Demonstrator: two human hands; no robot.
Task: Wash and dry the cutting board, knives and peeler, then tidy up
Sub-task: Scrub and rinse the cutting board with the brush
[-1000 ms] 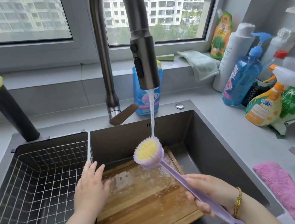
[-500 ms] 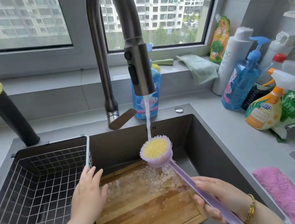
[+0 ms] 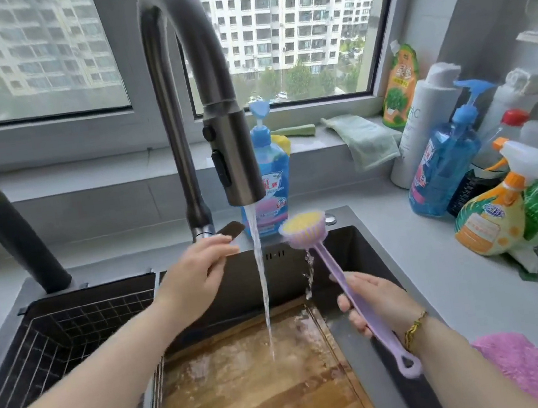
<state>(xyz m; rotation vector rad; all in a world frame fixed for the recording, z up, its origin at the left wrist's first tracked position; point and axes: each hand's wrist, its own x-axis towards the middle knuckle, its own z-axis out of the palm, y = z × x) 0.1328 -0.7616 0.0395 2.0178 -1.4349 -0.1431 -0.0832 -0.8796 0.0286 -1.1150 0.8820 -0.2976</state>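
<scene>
Kitchen sink (image 3: 370, 245) by a window. Right hand (image 3: 378, 302) curls its fingers round the purple dish brush (image 3: 303, 230), head up, mid-frame. Left hand (image 3: 195, 276), fingers spread, reaches the tap lever (image 3: 231, 230), maybe touching it. Wet cutting board (image 3: 254, 403) lies flat below both hands, under the running water (image 3: 263, 291). Bottles (image 3: 442, 165) stand at the right.

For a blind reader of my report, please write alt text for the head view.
A left hand reaches for the faucet lever while water runs onto a wooden cutting board in the sink. The right hand holds a purple dish brush beside the stream. Cleaning bottles stand on the counter.
</scene>
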